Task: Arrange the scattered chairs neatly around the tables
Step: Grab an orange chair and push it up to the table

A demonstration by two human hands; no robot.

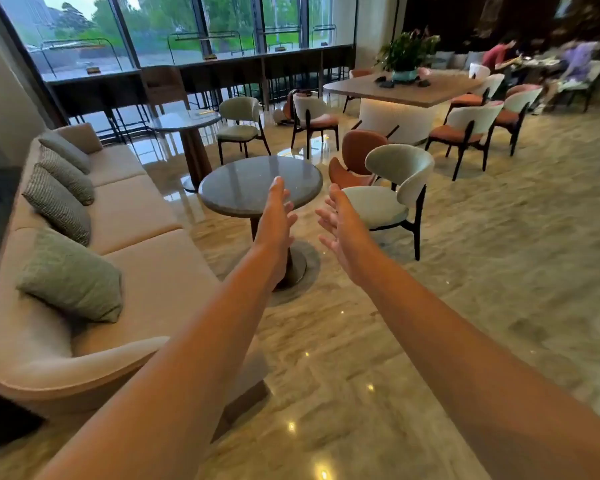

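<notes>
Beside the round tabletop (260, 183): I see the pale chair (390, 194) just to its right, seat angled toward it, an orange chair (357, 157) close behind.
Left hand (276, 216): grip open, fingers straight, holding nothing, raised in front of the tabletop.
Right hand (340, 221): grip open, fingers spread, empty, short of the pale chair.
Step in hand: I judge it a reach for the pale chair's curved backrest.
Doing it well: I would take the backrest at both ends, lift slightly off the polished floor (465, 271), square it to the tabletop, clear of the sofa (136, 216).
</notes>
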